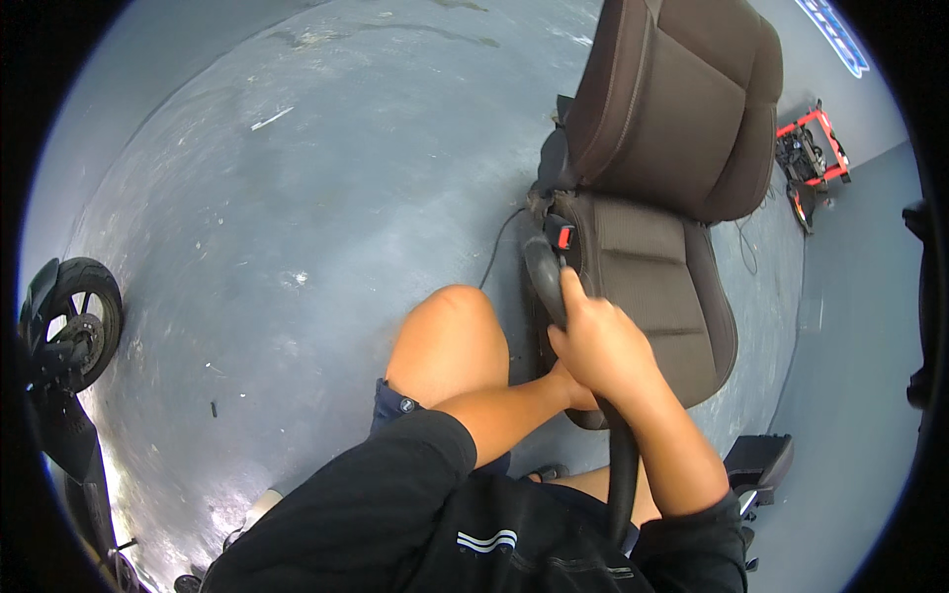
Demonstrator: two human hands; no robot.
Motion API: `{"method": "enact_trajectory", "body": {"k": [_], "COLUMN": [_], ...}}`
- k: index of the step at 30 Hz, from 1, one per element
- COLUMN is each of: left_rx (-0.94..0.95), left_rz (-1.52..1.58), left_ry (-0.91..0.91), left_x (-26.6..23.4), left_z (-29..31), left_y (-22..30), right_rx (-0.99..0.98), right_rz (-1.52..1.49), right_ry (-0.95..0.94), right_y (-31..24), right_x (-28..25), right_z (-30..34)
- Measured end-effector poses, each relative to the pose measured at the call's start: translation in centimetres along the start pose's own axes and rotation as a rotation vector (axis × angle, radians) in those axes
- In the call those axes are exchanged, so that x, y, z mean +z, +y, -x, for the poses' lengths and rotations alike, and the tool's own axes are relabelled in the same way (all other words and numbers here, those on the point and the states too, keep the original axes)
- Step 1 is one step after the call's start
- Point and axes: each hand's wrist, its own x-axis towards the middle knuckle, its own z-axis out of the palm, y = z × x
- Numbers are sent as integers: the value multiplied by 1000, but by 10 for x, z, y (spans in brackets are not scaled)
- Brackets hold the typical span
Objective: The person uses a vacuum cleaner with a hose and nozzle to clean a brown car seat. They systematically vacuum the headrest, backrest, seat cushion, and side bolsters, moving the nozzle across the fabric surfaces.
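A brown fabric car seat (652,267) with a reclined backrest stands on the floor in front of me. My right hand (603,341) is wrapped round a thick black vacuum hose (623,474), index finger stretched along it. The hose's curved, shiny tube end (543,267) lies along the seat's left side, close to the black buckle (560,235) with its red button. Below the right hand, my left hand (575,385) is at the cushion's front left, by the hose. Its fingers are mostly hidden behind my right hand and wrist.
A motorcycle wheel (84,326) stands at the far left. Behind the seat on the right is a red-framed piece of equipment (816,148). A dark box-like object (759,460) sits at the lower right by the wall. A thin cable (494,252) trails on the floor beside the seat.
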Motion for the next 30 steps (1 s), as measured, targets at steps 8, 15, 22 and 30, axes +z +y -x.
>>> {"method": "enact_trajectory", "body": {"k": [8,15,22,30], "left_rx": [-16,101,421,-48], "left_rz": [1605,2304,2186,998], "left_ry": [330,62,-71,347], "left_x": [21,12,55,133], "left_z": [-6,-6,-8,-37], "left_y": [-5,-4,-25,-72], "right_rx": [-3,40,29,29], "right_rz": [290,376,407,261], "right_ry": [-155,-89,-110,-226], "right_y": [-22,-31,-17,-13], "right_x": [35,50,56,89], "right_z": [-144,-143,-152,-153]}}
